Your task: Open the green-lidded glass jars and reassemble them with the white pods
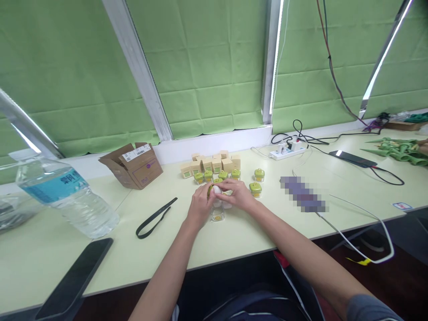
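Observation:
My left hand (199,203) and my right hand (238,193) meet over the middle of the table. Between their fingertips is a small green lid (210,191) with a white rounded piece (217,189) against it; the fingers partly hide both. My left fingers close round the green side, and my right fingertips pinch the white piece. Just below them a small clear square jar (218,215) with a yellow mark stands on the table. Several green-lidded clear jars stand behind my hands, and two more, a nearer jar (256,190) and a farther jar (259,174), are to the right.
Small beige boxes (206,164) cluster behind the jars. An open cardboard box (135,167), a black strap (155,218), a large water bottle (67,194) and a dark phone (76,276) lie to the left. At right are a power strip (288,151), cables and another phone (352,159).

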Available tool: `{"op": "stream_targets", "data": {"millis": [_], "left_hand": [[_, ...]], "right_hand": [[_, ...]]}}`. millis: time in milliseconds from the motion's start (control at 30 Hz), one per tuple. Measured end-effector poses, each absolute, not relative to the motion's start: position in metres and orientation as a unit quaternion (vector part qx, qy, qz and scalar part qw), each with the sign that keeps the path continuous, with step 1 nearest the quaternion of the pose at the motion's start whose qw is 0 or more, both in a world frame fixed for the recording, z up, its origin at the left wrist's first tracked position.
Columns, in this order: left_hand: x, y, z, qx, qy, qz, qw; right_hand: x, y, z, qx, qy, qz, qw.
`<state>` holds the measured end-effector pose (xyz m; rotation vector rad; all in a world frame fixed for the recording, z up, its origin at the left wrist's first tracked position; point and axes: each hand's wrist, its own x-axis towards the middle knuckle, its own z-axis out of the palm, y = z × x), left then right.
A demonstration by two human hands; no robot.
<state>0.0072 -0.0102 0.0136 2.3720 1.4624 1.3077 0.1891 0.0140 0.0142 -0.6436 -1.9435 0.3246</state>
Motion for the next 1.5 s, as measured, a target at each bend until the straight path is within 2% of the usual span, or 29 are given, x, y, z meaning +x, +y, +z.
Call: {"op": "stream_targets", "data": {"millis": [233, 633, 1067, 1500], "left_hand": [[0.013, -0.02, 0.023, 0.753, 0.472, 0.447, 0.101], [0.013, -0.021, 0.025, 0.752, 0.45, 0.447, 0.178], [0.012, -0.023, 0.028, 0.766, 0.448, 0.43, 0.167], [0.011, -0.02, 0.024, 0.757, 0.476, 0.435, 0.106]], "right_hand": [[0.192, 0.012, 0.015, -0.271, -0.774, 0.207, 0.533], [0.195, 0.014, 0.016, -0.285, -0.742, 0.26, 0.548], [0.197, 0.011, 0.02, -0.279, -0.738, 0.28, 0.547], [0.201, 0.008, 0.027, -0.331, -0.718, 0.271, 0.549]]}}
